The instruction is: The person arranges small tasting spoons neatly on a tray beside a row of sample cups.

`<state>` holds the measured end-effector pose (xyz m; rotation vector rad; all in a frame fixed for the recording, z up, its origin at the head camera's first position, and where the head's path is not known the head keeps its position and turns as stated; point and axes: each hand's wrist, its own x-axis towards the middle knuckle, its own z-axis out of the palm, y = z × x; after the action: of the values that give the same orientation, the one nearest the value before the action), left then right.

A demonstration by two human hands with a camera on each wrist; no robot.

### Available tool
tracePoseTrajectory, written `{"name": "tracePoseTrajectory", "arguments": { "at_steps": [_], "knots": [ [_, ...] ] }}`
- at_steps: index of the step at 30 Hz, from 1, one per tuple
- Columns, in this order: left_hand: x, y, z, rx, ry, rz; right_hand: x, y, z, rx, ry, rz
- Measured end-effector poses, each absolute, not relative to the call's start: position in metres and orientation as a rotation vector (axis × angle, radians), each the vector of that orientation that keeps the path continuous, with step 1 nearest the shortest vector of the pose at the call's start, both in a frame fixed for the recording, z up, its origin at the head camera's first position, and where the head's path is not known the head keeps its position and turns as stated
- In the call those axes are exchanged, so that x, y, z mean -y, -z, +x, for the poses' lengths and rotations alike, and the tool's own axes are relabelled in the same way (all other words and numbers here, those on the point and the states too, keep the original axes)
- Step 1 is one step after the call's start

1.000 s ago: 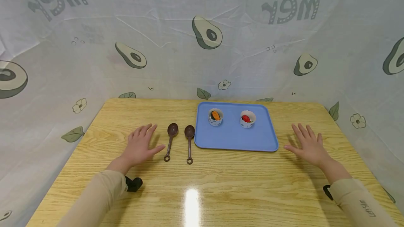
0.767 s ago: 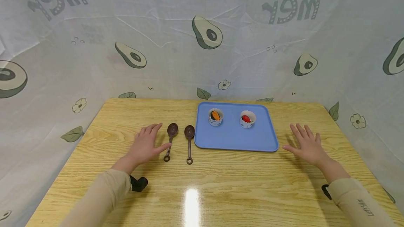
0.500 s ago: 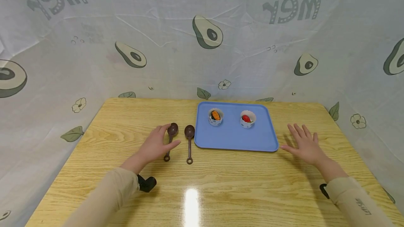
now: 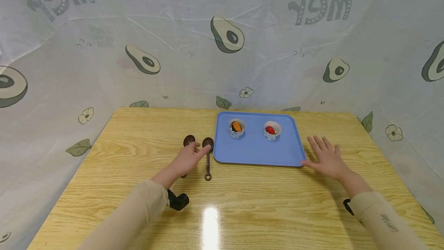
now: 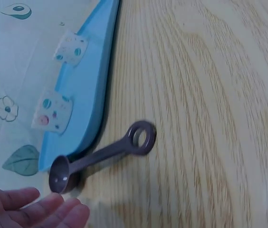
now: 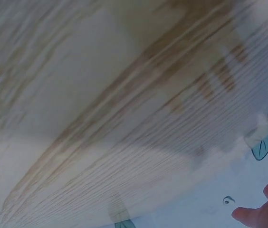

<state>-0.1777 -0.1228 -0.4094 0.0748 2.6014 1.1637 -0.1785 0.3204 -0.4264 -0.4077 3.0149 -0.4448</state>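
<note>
My left hand (image 4: 186,160) hovers over two dark brown spoons, fingers relaxed and thumb reaching toward the bowl of the right spoon (image 4: 208,167). It covers most of the left spoon's handle, while that left spoon's bowl (image 4: 189,139) still shows. In the left wrist view, loosely extended fingers (image 5: 39,209) are near the right spoon's bowl, gripping nothing. My right hand (image 4: 327,160) is spread beside the right edge of a blue tray (image 4: 258,155), its thumb at the near right corner; whether they touch I cannot tell. Only a few right fingers (image 6: 264,213) appear in the right wrist view.
On the tray stand two small patterned white cups. The left cup (image 4: 236,134) holds an orange-and-black piece (image 4: 237,127), the right cup (image 4: 272,137) a red piece (image 4: 270,130). Behind the wooden table (image 4: 263,211) hangs an avocado-print cloth (image 4: 194,72).
My left hand has moved right, from beside the left spoon to above both spoons. My right hand has shifted left toward the tray. Spoons, tray and cups have stayed put.
</note>
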Motion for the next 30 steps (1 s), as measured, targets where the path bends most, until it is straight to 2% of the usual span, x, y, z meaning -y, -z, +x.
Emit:
{"name": "tracePoseTrajectory", "arguments": {
  "at_steps": [16, 30],
  "knots": [
    [0.107, 0.422, -0.185, -2.509, -1.233, -0.125, -0.304, 0.438, -0.188, -2.969, 0.413, -0.399],
    [0.101, 0.433, -0.187, -2.655, -1.137, -0.044, -0.301, 0.446, -0.192, -2.928, 0.423, -0.431]
  ]
}}
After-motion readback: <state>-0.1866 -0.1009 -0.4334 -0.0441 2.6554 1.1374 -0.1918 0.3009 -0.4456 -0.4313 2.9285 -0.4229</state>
